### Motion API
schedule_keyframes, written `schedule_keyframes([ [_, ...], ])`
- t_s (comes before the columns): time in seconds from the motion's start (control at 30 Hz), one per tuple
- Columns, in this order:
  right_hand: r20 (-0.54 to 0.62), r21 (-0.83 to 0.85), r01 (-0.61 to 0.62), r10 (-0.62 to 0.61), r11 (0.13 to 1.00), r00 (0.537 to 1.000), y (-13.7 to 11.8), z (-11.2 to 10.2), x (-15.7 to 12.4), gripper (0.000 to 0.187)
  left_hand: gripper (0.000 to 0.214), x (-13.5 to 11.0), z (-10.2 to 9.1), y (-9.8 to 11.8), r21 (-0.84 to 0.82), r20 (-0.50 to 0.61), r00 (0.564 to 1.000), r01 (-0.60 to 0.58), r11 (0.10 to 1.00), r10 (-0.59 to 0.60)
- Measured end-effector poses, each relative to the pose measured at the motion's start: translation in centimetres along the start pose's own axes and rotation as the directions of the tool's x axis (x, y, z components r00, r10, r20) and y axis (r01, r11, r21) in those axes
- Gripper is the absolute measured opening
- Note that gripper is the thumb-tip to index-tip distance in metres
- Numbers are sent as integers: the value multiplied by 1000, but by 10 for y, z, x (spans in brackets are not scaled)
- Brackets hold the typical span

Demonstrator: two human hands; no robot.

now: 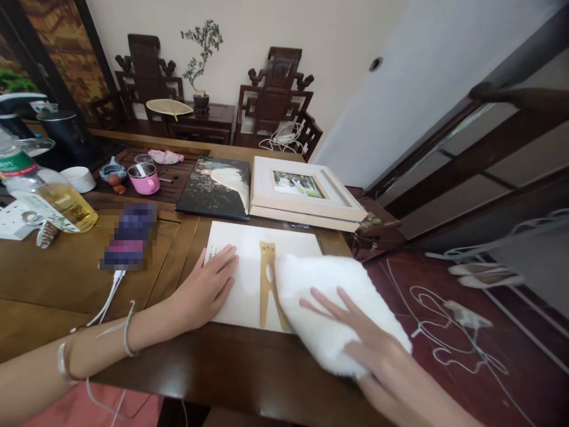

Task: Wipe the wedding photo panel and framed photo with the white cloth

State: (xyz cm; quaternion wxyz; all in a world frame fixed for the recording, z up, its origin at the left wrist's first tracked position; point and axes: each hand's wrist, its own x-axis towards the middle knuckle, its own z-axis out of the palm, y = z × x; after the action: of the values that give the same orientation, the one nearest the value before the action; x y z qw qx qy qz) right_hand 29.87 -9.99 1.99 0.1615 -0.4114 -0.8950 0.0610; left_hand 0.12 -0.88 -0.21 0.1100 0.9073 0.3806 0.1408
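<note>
A white book point(240, 284) with gold cat-shaped artwork on its cover lies flat near the table's front edge. My left hand point(208, 287) rests flat on its left side, fingers stretched out, holding nothing. A folded, fluffy white cloth point(324, 279) covers the book's right part and hangs past its edge. On top of that cloth is my right hand point(355, 326), its fingers spread and slightly blurred, the thumb at a fold, so that the hand grips it. The right part of the cover is hidden beneath the cloth.
Behind the book lie a dark photo album point(217, 187) and a cream picture frame point(306, 190). To the left are a phone point(128, 237) with a white cable, an oil bottle point(57, 196) and a pink cup point(144, 179). Cables point(462, 320) lie on the floor at right.
</note>
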Motion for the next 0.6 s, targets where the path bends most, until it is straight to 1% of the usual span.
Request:
schedule_keyframes([
  [0.07, 51, 5, 43, -43, 999, 998, -16, -4, -9, 28, 40, 0, 1, 0, 5, 6, 1000, 3, 1000, -3],
  [0.1, 63, 11, 51, -52, 999, 997, -19, -4, -12, 28, 41, 0, 1, -1, 7, 7, 1000, 4, 1000, -4],
  [0.17, 7, 9, 43, -43, 999, 999, -16, -4, -12, 30, 41, 0, 1, -1, 11, 8, 1000, 3, 1000, -3],
  [0.23, -27, 1, 28, -28, 1000, 999, -3, -1, -4, 33, 41, 0, 1, -2, 8, 9, 1000, 1, 1000, -1],
  [0.27, -22, 0, 23, -23, 1000, 999, 6, 0, 3, 34, 41, 0, 0, -2, 4, 12, 1000, 1, 1000, -1],
  [0.37, 69, 16, 18, -19, 1000, 997, 38, 2, 33, 33, 41, -1, -1, -2, -14, 18, 1000, 5, 1000, -5],
  [0.47, 77, 33, -3, 0, 999, 997, 66, 2, 65, 35, 41, 0, -2, -1, -26, 11, 1000, 8, 1000, -8],
  [0.53, 59, 41, -12, 10, 999, 998, 77, 4, 77, 39, 41, 0, -1, -1, -27, 4, 1000, 6, 1000, -6],
  [0.6, 23, 38, -16, 15, 999, 1000, 76, 8, 77, 42, 41, 0, -1, -1, -32, 0, 1000, 4, 999, -4],
])
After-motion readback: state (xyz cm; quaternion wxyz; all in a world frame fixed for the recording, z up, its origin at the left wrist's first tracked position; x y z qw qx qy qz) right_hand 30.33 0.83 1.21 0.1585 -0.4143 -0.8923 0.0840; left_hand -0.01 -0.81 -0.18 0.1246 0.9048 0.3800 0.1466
